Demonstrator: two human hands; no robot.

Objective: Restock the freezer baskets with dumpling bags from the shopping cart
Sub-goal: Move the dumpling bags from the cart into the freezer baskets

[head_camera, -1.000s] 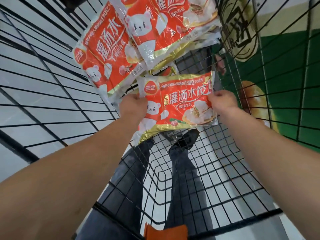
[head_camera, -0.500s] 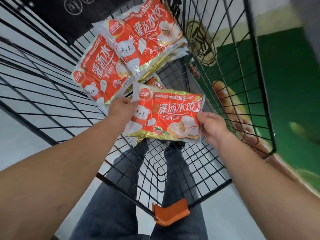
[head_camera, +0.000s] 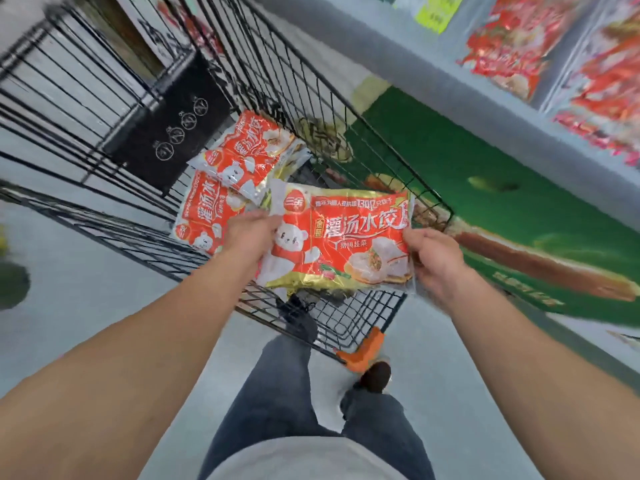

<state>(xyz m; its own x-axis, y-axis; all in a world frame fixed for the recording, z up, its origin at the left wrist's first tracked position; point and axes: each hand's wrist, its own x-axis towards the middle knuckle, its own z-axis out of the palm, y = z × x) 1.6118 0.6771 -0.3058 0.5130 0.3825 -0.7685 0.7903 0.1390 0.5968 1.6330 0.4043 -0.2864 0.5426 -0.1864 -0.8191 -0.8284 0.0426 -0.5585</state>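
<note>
Two hands on one dumpling bag [head_camera: 341,244]: left hand [head_camera: 251,233] and right hand [head_camera: 434,259] pinching opposite short edges, keeping floppy pack flat above cart [head_camera: 349,109]; freezer [head_camera: 519,109] just beside, likely destination.

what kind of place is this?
Likely a supermarket frozen-food aisle: a wire shopping cart with dumpling bags, held by both hands, beside a chest freezer full of red packs.
</note>
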